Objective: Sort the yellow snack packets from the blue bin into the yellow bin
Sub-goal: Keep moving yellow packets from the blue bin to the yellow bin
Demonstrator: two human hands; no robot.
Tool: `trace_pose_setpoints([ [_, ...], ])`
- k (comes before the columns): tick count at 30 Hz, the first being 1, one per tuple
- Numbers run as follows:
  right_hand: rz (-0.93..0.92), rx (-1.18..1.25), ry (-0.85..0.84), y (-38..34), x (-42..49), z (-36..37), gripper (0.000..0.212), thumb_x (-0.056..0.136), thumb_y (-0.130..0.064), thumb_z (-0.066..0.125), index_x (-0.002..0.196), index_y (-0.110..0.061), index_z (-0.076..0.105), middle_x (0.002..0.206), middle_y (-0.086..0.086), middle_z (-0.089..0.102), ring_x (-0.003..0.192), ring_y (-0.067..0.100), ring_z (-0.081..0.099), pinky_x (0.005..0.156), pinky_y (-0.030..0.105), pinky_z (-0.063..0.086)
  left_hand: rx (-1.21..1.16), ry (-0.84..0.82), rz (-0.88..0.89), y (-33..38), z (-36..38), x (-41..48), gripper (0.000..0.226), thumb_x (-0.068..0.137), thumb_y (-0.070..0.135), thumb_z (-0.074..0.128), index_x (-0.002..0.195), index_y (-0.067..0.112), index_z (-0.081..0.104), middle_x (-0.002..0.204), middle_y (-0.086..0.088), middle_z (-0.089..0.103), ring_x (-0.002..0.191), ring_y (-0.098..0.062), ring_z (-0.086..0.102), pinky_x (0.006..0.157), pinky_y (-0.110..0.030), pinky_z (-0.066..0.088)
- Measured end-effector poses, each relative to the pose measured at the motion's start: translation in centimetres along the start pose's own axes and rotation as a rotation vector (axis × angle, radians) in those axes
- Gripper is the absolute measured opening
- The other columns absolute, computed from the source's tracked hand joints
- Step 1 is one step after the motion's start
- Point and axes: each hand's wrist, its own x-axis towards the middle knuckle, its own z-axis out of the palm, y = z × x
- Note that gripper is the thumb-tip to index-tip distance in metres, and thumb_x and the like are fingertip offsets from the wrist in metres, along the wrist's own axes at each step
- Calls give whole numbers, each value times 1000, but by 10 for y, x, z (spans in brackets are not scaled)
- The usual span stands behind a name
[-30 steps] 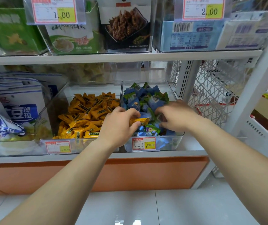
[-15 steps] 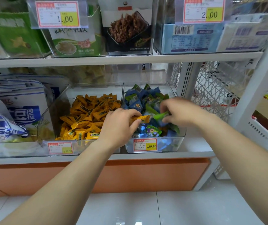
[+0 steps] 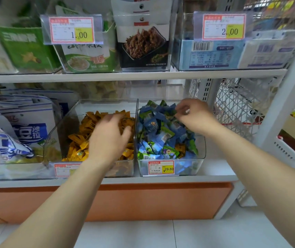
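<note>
Two bins (image 3: 136,108): yellow packets (image 3: 82,140), blue packets (image 3: 153,122).

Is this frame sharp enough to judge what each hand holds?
Head view: the left hand over the yellow bin is motion-smeared, its grip unreadable; the right hand at the blue bin is mildly blurred, fingers curled, contents unclear. Head view: the 29.80 price tag is legible, lighting even, the shelf edge bowed by the wide-angle lens.
</note>
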Motion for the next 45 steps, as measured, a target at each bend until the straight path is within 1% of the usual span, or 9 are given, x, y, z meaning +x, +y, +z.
trace_pose_setpoints([
  [3,-152,-224,-334,7,-17,-4,1,86,-35,68,87,-35,67,84,-19,67,80,0,64,66,17,49,-81,-141,172,24,15,-17,63,90,47,63,145,25,42,142,1,50,127,-16,49,99,-28,42],
  [5,-231,-492,-494,11,-24,0,12,88,-42,64,95,-34,70,86,-19,69,79,4,63,75,24,49,-89,-195,164,24,25,-27,83,84,50,68,152,22,29,150,-1,37,134,-18,41,105,-30,41],
  [11,-377,-956,-385,17,-24,17,25,91,-41,49,103,-31,68,79,-6,67,72,20,55,71,32,28,-73,-238,129,7,35,-37,89,85,50,67,153,28,14,146,-2,39,115,-19,58,79,-27,51],
  [24,-203,-1055,-453,11,-21,26,15,89,-32,58,95,-25,70,77,-3,63,77,23,50,80,36,32,-100,-234,80,10,37,-37,84,89,44,64,154,29,13,148,-2,38,111,-21,60,70,-24,45],
  [29,-194,-1161,-469,6,-21,29,24,90,-38,52,76,-21,59,69,-3,53,65,18,44,80,38,29,-106,-260,63,12,35,-37,85,89,43,65,154,29,12,148,-3,38,111,-22,59,71,-24,45],
  [34,-126,-1028,-384,4,-21,30,13,82,-29,55,74,-19,54,72,-2,59,70,21,48,79,33,39,-142,-282,64,9,32,-37,83,90,42,65,154,33,13,148,-2,39,111,-21,60,77,-29,53],
  [37,-93,-759,-328,7,-26,19,7,80,-32,65,83,-26,67,79,-7,67,78,19,59,72,28,50,-157,-292,60,7,30,-36,82,89,42,65,154,33,15,148,-3,39,115,-22,58,82,-31,52],
  [41,-127,-396,-306,3,-42,-2,10,80,-25,68,74,-29,61,79,-12,66,78,10,63,70,29,52,-196,-295,37,10,27,-31,77,89,39,65,153,28,24,144,-3,43,117,-21,55,89,-33,50],
  [45,-91,-198,-67,-4,-61,-20,13,87,-23,66,78,-28,57,80,-10,66,76,11,63,66,32,50,-136,-86,121,23,19,-29,63,90,40,63,146,24,40,141,1,45,127,-19,44,96,-28,43],
])
